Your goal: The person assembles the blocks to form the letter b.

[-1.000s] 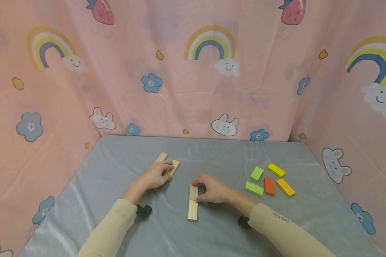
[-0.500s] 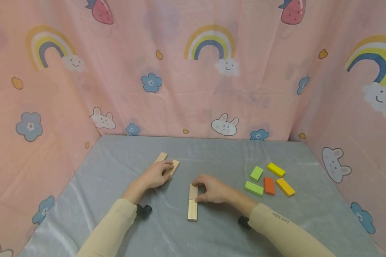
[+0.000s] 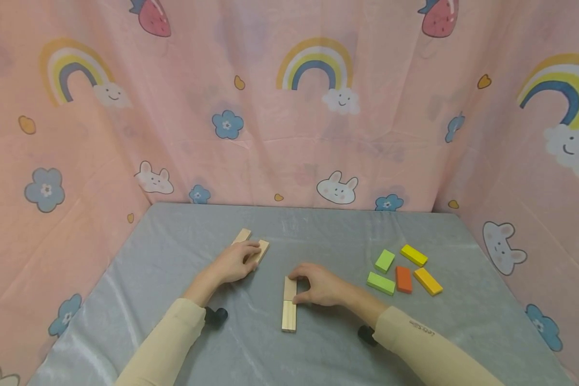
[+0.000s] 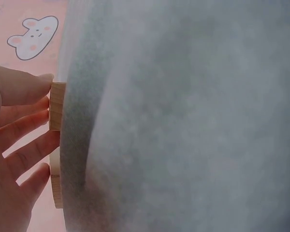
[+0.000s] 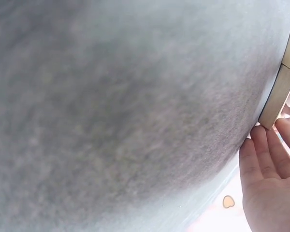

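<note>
Two plain wooden blocks lie end to end in a line at mid-table, a far block (image 3: 290,288) and a near block (image 3: 289,317). My right hand (image 3: 320,284) pinches the far one, fingertips at its far end and thumb by the seam. In the right wrist view, the fingertips meet the end of that block (image 5: 276,99). To the left, my left hand (image 3: 234,262) holds another plain wooden block (image 3: 263,247) between thumb and fingers, partly covering it. Beside it, a further wooden block (image 3: 242,236) is partly hidden behind the hand.
Several coloured blocks lie on the right of the grey cloth-covered table (image 3: 328,236): a light green block (image 3: 380,283), a shorter green one (image 3: 385,260), an orange-red block (image 3: 403,280), a yellow block (image 3: 414,255) and an amber block (image 3: 428,281). Pink curtains (image 3: 270,161) surround the table.
</note>
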### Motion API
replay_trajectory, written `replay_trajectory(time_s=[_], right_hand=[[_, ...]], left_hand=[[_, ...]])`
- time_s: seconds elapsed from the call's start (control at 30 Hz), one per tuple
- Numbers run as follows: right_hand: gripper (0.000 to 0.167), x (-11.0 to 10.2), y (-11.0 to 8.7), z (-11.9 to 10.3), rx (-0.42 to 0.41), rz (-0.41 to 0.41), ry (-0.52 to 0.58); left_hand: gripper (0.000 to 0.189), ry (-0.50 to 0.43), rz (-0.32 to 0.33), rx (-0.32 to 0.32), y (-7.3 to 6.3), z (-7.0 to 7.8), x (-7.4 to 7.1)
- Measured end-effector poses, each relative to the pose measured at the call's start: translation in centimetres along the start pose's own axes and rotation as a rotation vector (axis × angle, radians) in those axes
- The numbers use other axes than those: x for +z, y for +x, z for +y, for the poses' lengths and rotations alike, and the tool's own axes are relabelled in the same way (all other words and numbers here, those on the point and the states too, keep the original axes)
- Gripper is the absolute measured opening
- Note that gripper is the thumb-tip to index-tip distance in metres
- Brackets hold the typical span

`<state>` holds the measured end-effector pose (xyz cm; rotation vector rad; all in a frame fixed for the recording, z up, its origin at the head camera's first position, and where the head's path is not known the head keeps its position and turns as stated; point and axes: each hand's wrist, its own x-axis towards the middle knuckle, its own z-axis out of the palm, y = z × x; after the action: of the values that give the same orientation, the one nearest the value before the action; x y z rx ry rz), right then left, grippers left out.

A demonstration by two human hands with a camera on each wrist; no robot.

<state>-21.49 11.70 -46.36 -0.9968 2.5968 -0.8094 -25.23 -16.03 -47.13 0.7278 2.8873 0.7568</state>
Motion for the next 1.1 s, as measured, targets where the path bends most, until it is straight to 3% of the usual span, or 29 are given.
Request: replay_trajectory(time_s=[0.6, 0.87, 1.1], right_hand=[[0.05, -0.2, -0.6, -0.8, 0.052, -0.005, -0.01], [0.051, 0.0, -0.8, -1.1, 0.034, 0.004, -0.012], [0.053, 0.4, -1.1, -1.0, 0.029, 0.009, -0.012]], left_hand=[[0.043, 0.013, -0.008, -0.011, 0.0, 0.6, -0.4], [0.045, 0.003, -0.019, -0.036, 0.2, 1.1, -0.5], [0.054, -0.027, -0.041, -0.05, 0.5, 0.6, -0.9]])
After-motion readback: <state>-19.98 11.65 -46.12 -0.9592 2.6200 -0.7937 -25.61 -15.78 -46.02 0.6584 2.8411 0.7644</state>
